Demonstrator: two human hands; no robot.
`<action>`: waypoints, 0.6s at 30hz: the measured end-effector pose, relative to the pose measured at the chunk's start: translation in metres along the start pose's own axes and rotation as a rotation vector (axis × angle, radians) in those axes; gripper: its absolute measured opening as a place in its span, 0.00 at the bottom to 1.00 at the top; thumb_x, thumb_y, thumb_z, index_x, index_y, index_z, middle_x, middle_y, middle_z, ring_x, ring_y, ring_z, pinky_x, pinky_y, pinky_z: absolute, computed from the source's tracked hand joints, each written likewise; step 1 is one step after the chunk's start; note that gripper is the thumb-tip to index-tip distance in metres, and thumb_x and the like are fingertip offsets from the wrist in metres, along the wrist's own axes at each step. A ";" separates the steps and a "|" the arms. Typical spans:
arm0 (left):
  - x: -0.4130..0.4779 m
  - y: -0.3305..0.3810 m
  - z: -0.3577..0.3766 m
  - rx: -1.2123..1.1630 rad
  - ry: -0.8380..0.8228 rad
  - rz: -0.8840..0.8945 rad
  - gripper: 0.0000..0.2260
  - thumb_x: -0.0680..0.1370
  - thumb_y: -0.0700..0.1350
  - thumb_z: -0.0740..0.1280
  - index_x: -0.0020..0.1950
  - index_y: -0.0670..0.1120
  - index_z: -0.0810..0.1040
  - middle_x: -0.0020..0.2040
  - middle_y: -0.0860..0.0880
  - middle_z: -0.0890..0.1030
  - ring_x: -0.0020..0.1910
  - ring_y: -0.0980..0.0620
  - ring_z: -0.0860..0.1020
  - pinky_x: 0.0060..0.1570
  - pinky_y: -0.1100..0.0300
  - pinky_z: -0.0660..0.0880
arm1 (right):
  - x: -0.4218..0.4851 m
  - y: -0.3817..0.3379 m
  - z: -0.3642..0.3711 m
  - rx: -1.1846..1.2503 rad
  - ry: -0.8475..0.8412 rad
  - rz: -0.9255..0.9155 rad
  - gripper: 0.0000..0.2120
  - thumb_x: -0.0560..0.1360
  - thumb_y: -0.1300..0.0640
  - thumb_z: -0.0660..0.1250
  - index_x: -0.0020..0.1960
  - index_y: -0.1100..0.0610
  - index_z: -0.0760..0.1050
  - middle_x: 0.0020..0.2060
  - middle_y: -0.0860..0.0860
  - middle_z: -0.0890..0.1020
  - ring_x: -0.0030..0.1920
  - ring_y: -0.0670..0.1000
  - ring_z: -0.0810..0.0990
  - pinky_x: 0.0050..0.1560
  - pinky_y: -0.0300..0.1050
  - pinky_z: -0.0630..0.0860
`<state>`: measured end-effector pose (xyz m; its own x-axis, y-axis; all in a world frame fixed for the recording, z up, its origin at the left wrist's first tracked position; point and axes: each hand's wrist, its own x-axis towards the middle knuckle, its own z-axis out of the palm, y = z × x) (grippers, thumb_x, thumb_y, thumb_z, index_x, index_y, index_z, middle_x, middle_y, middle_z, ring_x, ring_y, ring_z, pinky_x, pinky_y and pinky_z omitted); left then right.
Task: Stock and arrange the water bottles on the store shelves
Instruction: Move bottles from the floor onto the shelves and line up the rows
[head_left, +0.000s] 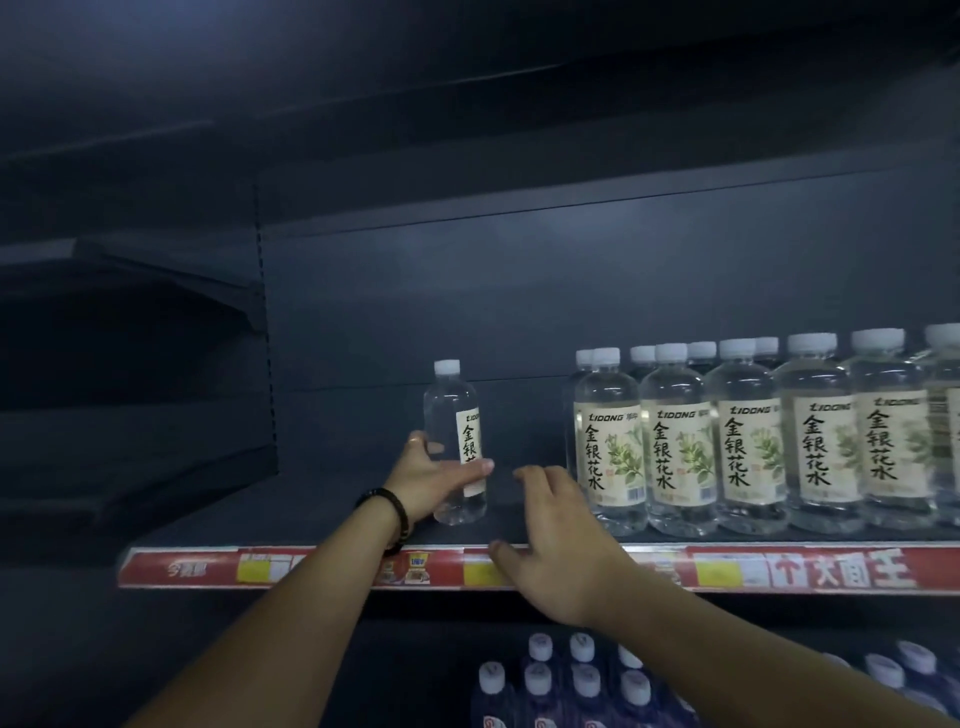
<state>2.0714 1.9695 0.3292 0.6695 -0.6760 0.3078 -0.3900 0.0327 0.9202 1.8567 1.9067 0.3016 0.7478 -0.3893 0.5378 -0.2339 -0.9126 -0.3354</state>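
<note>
My left hand (434, 480), a dark bracelet (392, 512) at its wrist, wraps thumb and fingers round a clear plastic water bottle with a white cap and pale label (451, 410), which stands nearly upright on the dark metal shelf (332, 504), apart from the row of matching labelled bottles (748, 441) to the right. My right hand (558, 551) holds nothing, its fingers loosely spread over the shelf's red price strip (810, 569), just beside that row.

left hand (423, 480) grips lone bottle (456, 441) upright on shelf (322, 512); right hand (553, 545) open beside bottle row (737, 441).
</note>
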 end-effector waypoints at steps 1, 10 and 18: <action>-0.001 0.000 0.003 -0.020 -0.001 0.014 0.42 0.59 0.58 0.87 0.64 0.46 0.70 0.55 0.45 0.86 0.52 0.47 0.86 0.50 0.48 0.84 | -0.004 0.000 -0.004 -0.017 -0.010 -0.003 0.38 0.79 0.43 0.68 0.81 0.55 0.55 0.73 0.52 0.63 0.75 0.55 0.62 0.77 0.50 0.65; -0.018 0.018 0.027 -0.188 -0.314 -0.004 0.26 0.75 0.39 0.79 0.69 0.40 0.73 0.61 0.42 0.86 0.61 0.42 0.85 0.67 0.41 0.78 | -0.026 0.003 -0.025 -0.066 -0.096 0.020 0.37 0.81 0.46 0.68 0.82 0.53 0.53 0.75 0.52 0.63 0.74 0.56 0.68 0.74 0.52 0.70; -0.037 0.035 0.044 -0.156 -0.397 -0.009 0.20 0.79 0.41 0.75 0.70 0.43 0.76 0.62 0.44 0.85 0.62 0.46 0.84 0.67 0.45 0.79 | -0.038 0.006 -0.032 -0.090 -0.105 0.007 0.39 0.81 0.48 0.67 0.84 0.54 0.50 0.77 0.51 0.60 0.74 0.55 0.67 0.74 0.51 0.70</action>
<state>2.0057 1.9631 0.3393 0.3647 -0.9070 0.2107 -0.2651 0.1158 0.9572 1.8072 1.9115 0.3041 0.8059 -0.3846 0.4501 -0.2907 -0.9194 -0.2651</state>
